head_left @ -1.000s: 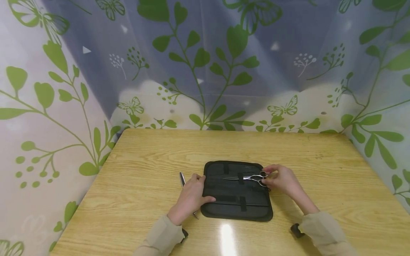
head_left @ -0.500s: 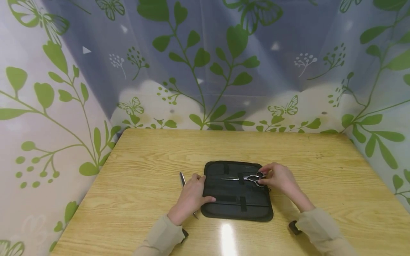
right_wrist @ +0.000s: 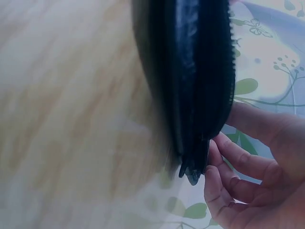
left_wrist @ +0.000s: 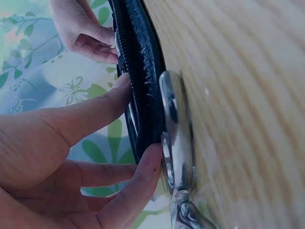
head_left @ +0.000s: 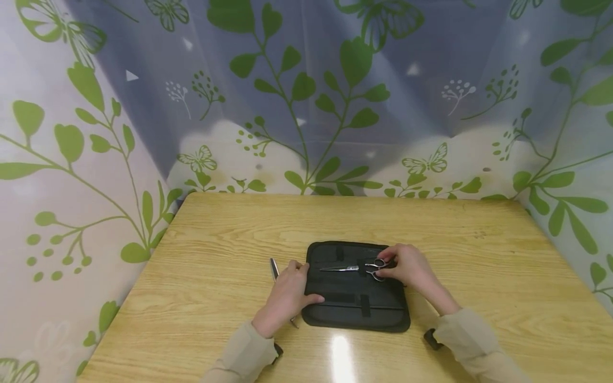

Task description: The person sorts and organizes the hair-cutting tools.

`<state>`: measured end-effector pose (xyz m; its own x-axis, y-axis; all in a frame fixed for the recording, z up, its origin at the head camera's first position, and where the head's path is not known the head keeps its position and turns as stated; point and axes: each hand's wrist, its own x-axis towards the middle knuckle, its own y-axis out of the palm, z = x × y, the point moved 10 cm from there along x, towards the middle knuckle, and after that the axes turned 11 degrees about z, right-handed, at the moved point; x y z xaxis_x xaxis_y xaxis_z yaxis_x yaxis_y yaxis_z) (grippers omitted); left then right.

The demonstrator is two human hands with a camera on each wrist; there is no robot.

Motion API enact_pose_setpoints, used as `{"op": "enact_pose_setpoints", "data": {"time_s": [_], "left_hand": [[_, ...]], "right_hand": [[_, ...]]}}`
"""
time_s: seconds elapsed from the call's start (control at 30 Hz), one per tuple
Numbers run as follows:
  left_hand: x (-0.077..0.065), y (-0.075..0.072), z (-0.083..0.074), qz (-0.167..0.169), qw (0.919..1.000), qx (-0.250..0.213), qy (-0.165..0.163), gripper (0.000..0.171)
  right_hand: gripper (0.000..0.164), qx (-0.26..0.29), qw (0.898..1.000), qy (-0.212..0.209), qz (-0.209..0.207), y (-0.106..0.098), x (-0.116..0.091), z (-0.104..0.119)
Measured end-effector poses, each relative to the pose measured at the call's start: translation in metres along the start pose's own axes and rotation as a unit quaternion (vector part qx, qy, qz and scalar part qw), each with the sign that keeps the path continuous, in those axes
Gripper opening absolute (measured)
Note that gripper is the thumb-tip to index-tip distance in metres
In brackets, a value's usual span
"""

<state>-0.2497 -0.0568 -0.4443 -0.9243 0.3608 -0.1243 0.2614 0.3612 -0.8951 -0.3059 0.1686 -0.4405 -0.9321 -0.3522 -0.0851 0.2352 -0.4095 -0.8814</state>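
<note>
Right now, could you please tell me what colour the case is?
The case is black; the head view shows it best.

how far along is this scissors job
Done: the scissors lie on the case, under a strap. In hand: the right hand grips the scissors; the left hand holds the case. Likely remaining: letting go, then perhaps packing the metal tool lying beside the case.

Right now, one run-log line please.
left hand: pinches edge of black case | right hand: grips scissors by handles | scissors: under strap, tips left | metal tool: on table, left of case
</note>
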Motion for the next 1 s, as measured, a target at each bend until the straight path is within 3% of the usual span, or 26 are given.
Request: {"op": "enact_pose_setpoints", "data": {"time_s": [0.63, 1.0], "left_hand": [[0.0012, 0.0013, 0.0005, -0.003, 1.0, 0.005, 0.001, 0.08], [0.0002, 0.0014, 0.0007, -0.001, 1.0, -0.002, -0.001, 0.081]], "right_hand": [[0.033, 0.001, 1.0, 0.005, 0.0, 0.0046, 0.0024, 0.0028], [0.032, 0.029, 0.999, 0.013, 0.022, 0.01, 0.0019, 0.0015]]}}
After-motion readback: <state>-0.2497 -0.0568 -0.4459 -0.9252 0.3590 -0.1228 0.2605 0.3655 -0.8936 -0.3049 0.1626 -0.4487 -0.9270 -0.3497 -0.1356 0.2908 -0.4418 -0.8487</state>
